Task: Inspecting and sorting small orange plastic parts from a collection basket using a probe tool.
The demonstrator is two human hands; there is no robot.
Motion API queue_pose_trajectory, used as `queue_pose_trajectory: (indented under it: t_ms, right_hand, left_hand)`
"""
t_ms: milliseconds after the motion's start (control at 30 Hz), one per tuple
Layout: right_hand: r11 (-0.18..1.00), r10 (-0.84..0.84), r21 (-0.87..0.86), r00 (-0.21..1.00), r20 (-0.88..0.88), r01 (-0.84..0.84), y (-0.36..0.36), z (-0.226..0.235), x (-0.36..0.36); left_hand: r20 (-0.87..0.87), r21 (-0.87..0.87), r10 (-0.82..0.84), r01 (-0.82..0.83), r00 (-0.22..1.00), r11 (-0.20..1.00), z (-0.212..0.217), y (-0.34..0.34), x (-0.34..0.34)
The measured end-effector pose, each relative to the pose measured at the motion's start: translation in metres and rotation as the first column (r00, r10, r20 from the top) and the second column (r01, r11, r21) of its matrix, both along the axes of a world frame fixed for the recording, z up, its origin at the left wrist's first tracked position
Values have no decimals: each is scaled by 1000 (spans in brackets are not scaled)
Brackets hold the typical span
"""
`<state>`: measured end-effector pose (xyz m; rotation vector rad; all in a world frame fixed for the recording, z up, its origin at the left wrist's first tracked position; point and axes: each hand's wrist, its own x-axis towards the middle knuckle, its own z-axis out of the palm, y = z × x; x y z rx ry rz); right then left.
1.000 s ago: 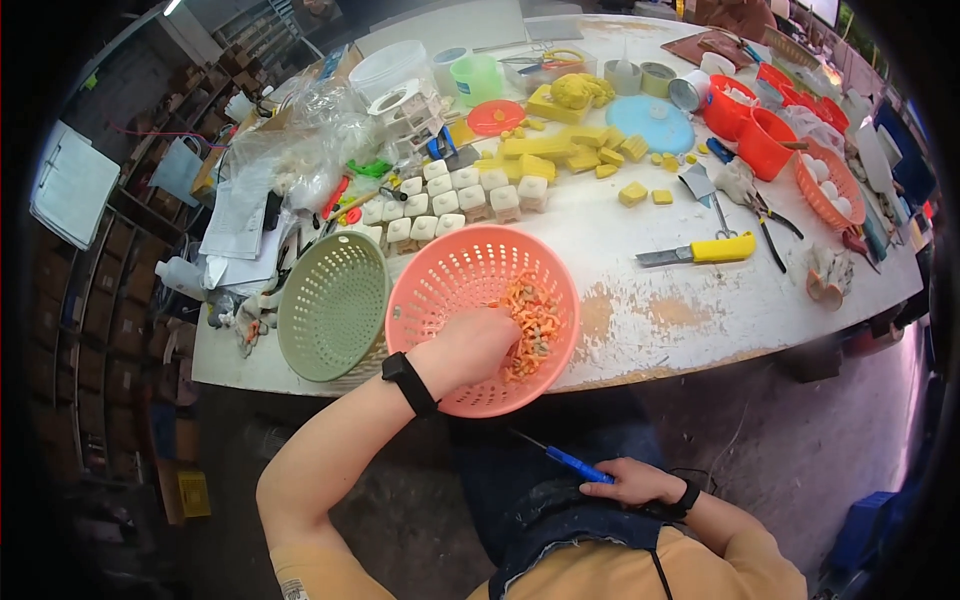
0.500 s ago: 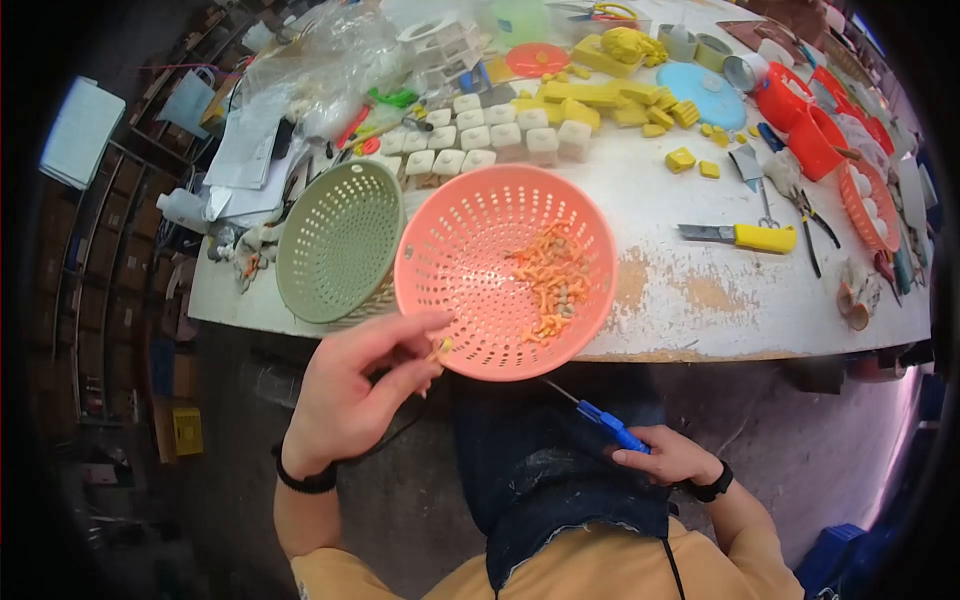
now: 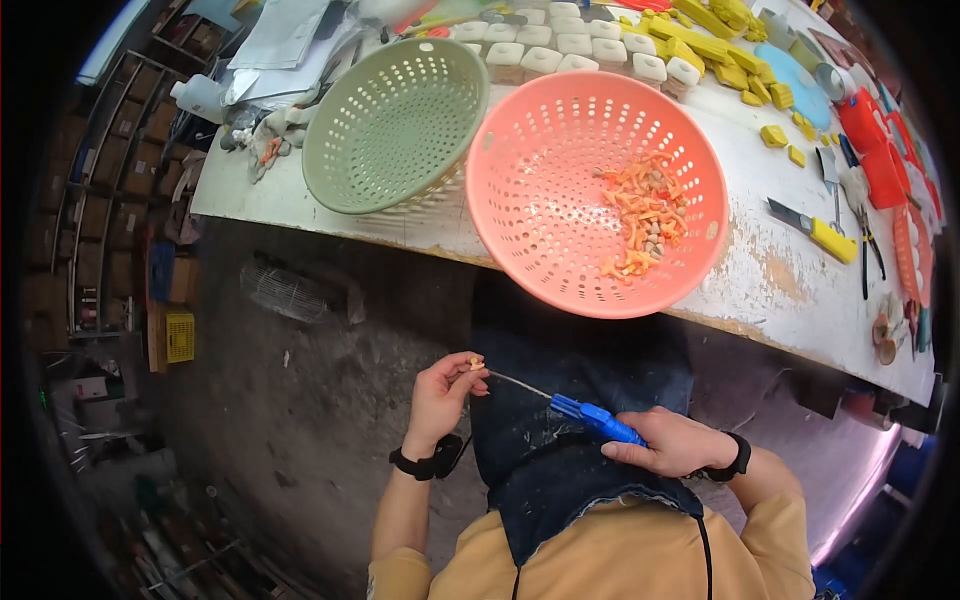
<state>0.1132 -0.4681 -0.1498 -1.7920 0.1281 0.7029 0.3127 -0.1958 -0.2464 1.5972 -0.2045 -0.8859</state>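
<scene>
The head camera, left unit of a side-by-side fisheye pair, looks steeply down and forward from above the wearer's yellow-shirted torso [image 3: 610,560], which occupies the lower edge. At close range, both bare hands [image 3: 672,443] appear in the lower centre, below the round pink perforated plastic basket [image 3: 530,190]. The white, worn worktop [image 3: 830,320] spans the upper field, its front edge bowed by the lens; dark grey floor [image 3: 260,420] shows at lower left.

no lettering or numbers seem legible here
</scene>
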Motion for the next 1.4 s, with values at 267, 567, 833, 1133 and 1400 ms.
queue_pose_trajectory:
  t_ms: [267, 567, 833, 1133, 1400]
  right_hand:
    - [999, 19, 29, 999, -29, -18, 3, 6, 6]
    - [1000, -16, -10, 996, -91, 15, -3, 13, 6]
    - [999, 4, 37, 999, -43, -2, 0, 14, 9]
    - [998, -22, -51, 999, 25, 23, 7, 14, 16]
    - [1000, -11, -18, 1000, -11, 11, 5, 13, 13]
  left_hand:
    - [77, 31, -63, 61, 995, 998, -1, 2, 4]
    - [-126, -130, 42, -59, 991, 990, 7, -10, 8]
    - [-18, -110, 45, -46, 999, 993, -4, -3, 10]
    - [33, -42, 85, -83, 996, 996, -4, -4, 7]
    - [61, -49, 70, -67, 996, 997, -7, -3, 11]
